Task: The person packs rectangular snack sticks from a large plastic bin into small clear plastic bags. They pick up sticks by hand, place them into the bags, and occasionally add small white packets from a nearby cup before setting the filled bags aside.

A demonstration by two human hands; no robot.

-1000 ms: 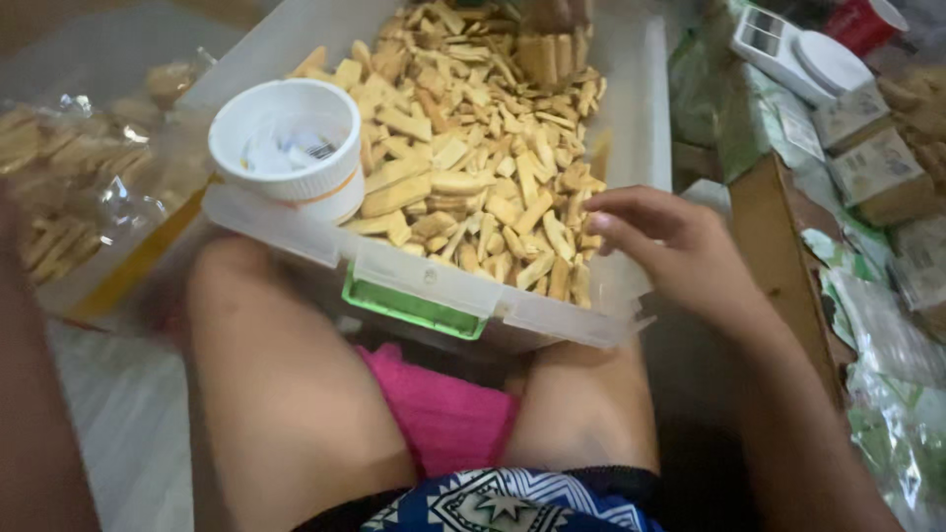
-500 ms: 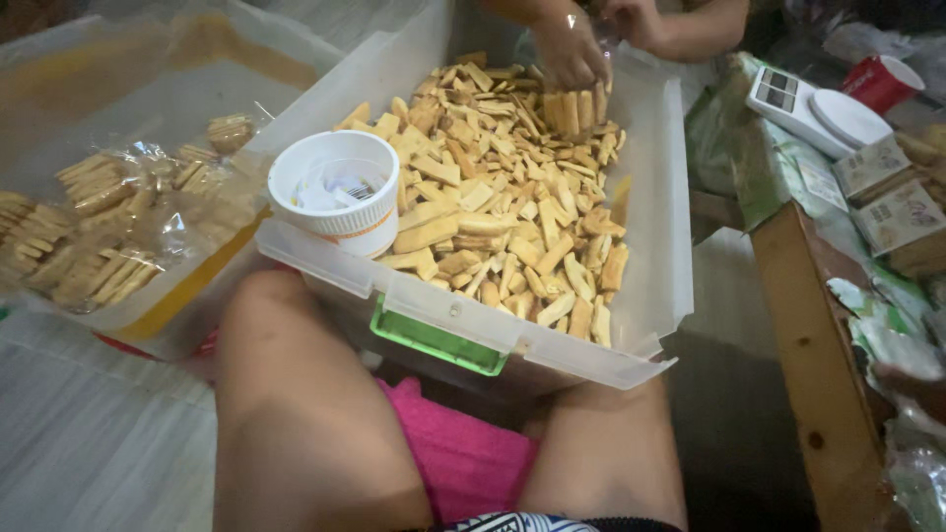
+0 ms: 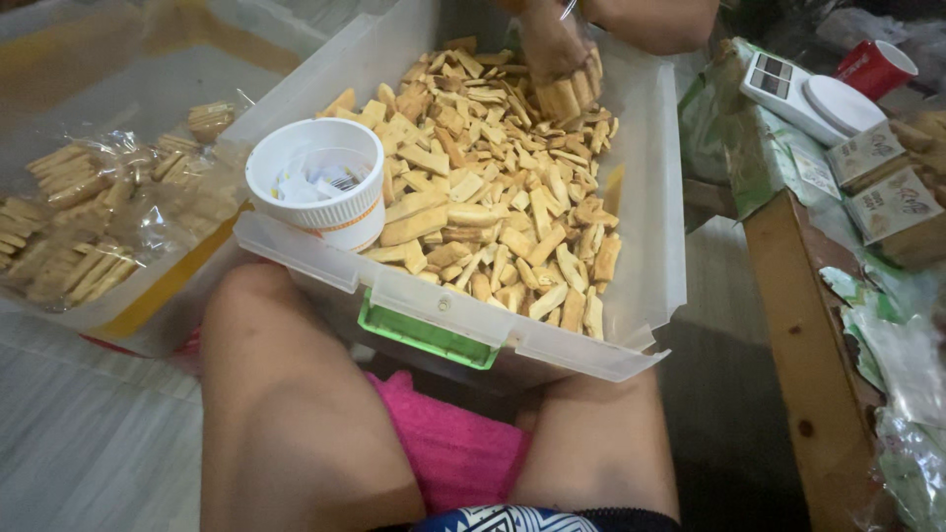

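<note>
Head view: my hands are out of frame, fingers untellable; co-worker's hand (image 3: 552, 44) gathers biscuits (image 3: 493, 197) in tub (image 3: 652, 197); bagging likely pending, needs my reach.

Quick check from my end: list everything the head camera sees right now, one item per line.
Bin: one, clear plastic with a green latch, resting on the person's legs.
Biscuit sticks: many, tan, loose in the bin.
Cup: one, white, in the bin's near left corner, small packets inside.
Bagged biscuits: several clear bags, in a tray to the left.
Scale: one, white, on the wooden table at right.
Red cup: one, beyond the scale.
Cartons: two, small, right edge.
Co-worker's hand: one, at the bin's far end, gripping a stack of sticks.
Legs: two, bare, under the bin.
Own hands: neither in view.
</note>
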